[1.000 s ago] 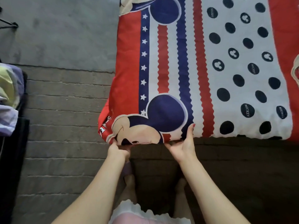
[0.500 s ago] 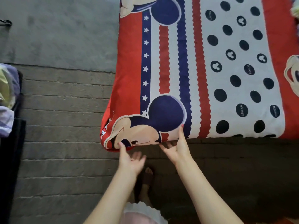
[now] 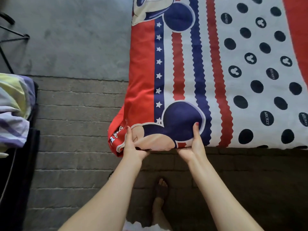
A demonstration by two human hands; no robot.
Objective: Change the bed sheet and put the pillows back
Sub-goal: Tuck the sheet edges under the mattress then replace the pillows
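The bed sheet (image 3: 216, 77), printed in red, white and navy with stars, wavy stripes, black dots and a cartoon mouse, lies spread over the bed and fills the upper right of the head view; its near edge runs along the foot of the bed, and its near left corner bulges out over the brick-patterned floor (image 3: 75, 130). Both hands work at that corner. The left hand (image 3: 132, 145) holds the sheet's near edge at the corner, thumb up along the cloth beside the mouse's face and the other fingers tucked beneath, where they are hidden, so the grip is a pinch on the sheet. The right hand (image 3: 194, 144) holds the same edge a little further in from the corner, thumb laid flat on the navy ear of the print and the fingers curled under the hem, again pinching the sheet. Between the forearms, below the sheet's edge, a foot in a dark sandal (image 3: 160, 189) stands on the floor. Well to the left of the sheet, a heap of pale yellow and lilac cloth (image 3: 13, 105) sits on something dark at the picture's edge. A grey rug (image 3: 66, 39) lies on the floor beside the sheet's left side.
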